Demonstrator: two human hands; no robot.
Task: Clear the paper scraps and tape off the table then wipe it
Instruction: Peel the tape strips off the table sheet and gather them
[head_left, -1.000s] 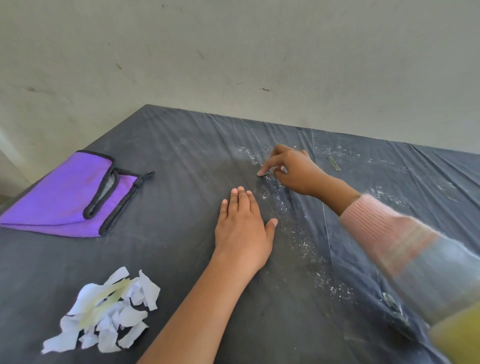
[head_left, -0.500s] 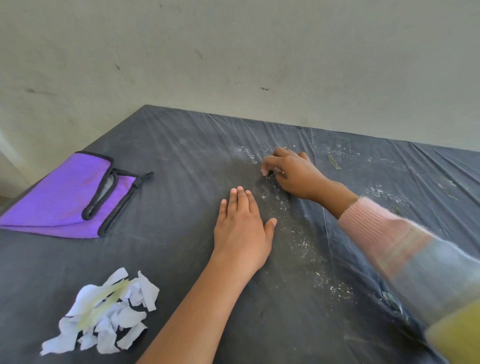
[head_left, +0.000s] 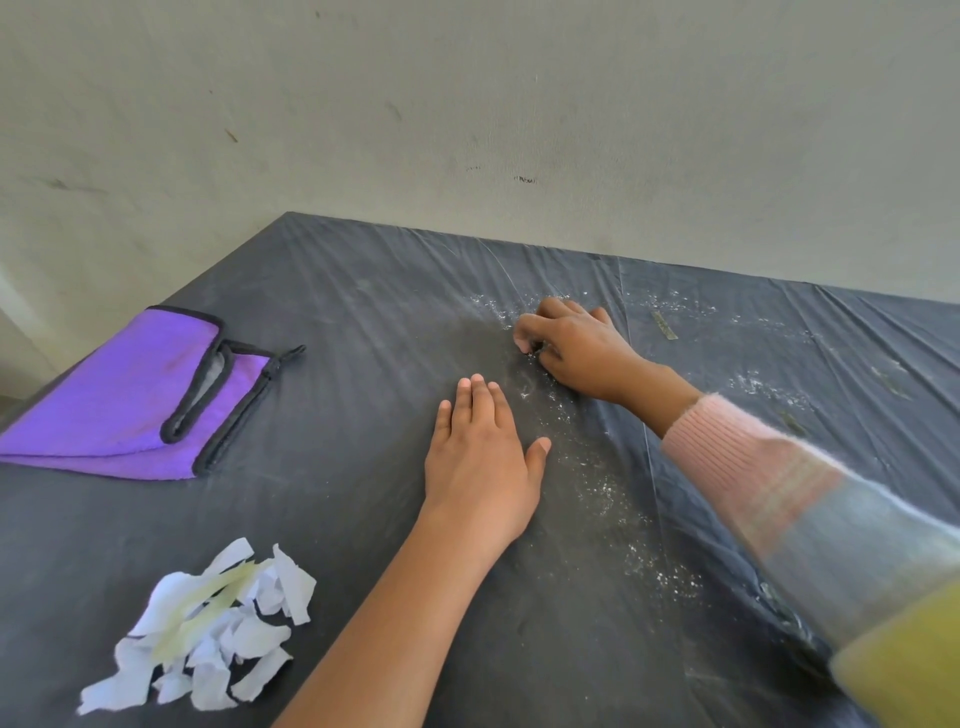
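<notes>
Left hand (head_left: 480, 457) flat on black table (head_left: 337, 519), grip wide; right hand (head_left: 576, 348) just beyond it, grip narrow, index and thumb pinching a tiny fleck (head_left: 531, 352) amid white crumbs (head_left: 597, 483); paper scraps (head_left: 249, 639) and tape strips (head_left: 208, 597) piled well apart, near-left of both hands, below the purple cloth (head_left: 130, 395).

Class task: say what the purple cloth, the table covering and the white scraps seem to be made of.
Purple cloth: soft matte fabric, perhaps microfibre; black stitched edging. Table covering: probably thin plastic sheet; faint sheen, fine creases. White scraps: paper, matte; ragged torn edges.
</notes>
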